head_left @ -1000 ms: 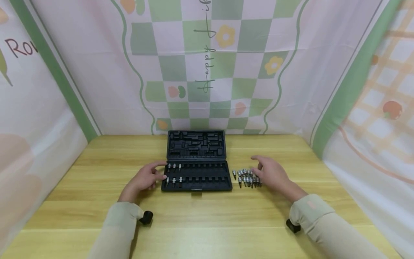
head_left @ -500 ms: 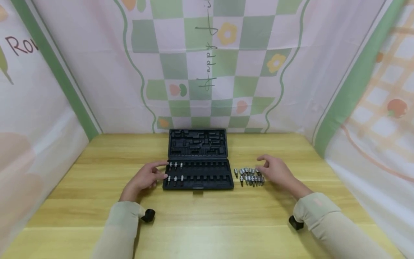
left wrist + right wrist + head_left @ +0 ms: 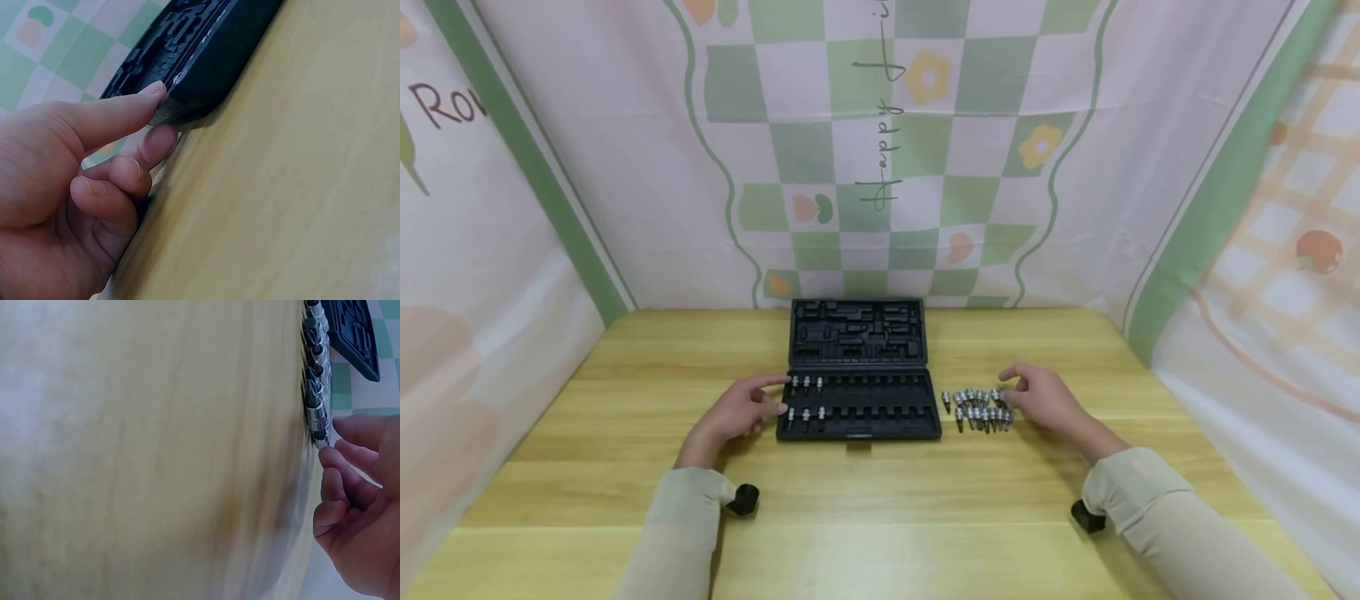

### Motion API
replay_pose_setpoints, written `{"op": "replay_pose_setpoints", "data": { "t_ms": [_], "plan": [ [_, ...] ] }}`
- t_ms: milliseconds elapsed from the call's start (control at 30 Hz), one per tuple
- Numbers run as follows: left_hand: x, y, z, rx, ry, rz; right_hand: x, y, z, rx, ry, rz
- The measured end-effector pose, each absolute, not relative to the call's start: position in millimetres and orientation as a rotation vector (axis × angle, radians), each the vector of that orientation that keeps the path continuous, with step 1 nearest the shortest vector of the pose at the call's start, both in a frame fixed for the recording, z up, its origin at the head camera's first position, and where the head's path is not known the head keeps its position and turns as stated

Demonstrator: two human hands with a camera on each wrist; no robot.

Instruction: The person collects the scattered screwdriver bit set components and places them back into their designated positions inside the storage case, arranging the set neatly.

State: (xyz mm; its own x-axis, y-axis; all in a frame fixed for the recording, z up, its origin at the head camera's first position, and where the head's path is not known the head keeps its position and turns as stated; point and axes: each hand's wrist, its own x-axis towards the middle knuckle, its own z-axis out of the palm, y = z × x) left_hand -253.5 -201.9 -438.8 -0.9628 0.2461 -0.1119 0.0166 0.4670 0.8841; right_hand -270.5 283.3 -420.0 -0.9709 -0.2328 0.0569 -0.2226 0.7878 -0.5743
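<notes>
A black socket case (image 3: 857,425) lies unfolded on the table, with several silver bit sockets (image 3: 806,414) seated at the left of its two rows. My left hand (image 3: 739,410) holds the case's left edge, thumb on the rim and a fingertip low against the side in the left wrist view. Right of the case lie loose bit sockets (image 3: 976,408), silver with dark tips, in two uneven rows. My right hand (image 3: 1039,398) is at their right end, index finger arched and apart from the thumb. In the right wrist view, its fingertips (image 3: 329,456) are right at the last bit socket.
The wooden table (image 3: 880,533) ends at a printed cloth wall (image 3: 850,150) close behind the case's raised lid (image 3: 857,329). Similar cloth hangs on both sides. A small black camera is worn under each wrist.
My right hand has drawn slightly right from over the loose bit sockets, uncovering those at the right end, and its fingertips have come back against them. My left hand stays at the case.
</notes>
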Motion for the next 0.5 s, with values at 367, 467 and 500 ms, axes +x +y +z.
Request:
{"op": "replay_pose_setpoints", "data": {
  "t_ms": [367, 467, 500],
  "plan": [
    [-254.1, -203.5, -440.8, 0.229, 2.491, 1.493, -271.3, 288.9, -420.2, -0.403, 2.861, -1.004],
    [-254.4, -203.8, -440.6, 0.240, 2.482, 1.500, -271.1, 289.6, -420.7, -0.403, 2.855, -1.011],
    [-254.5, -204.0, -440.8, 0.244, 2.480, 1.503, -271.2, 289.9, -421.0, -0.400, 2.855, -1.012]
  ]
}}
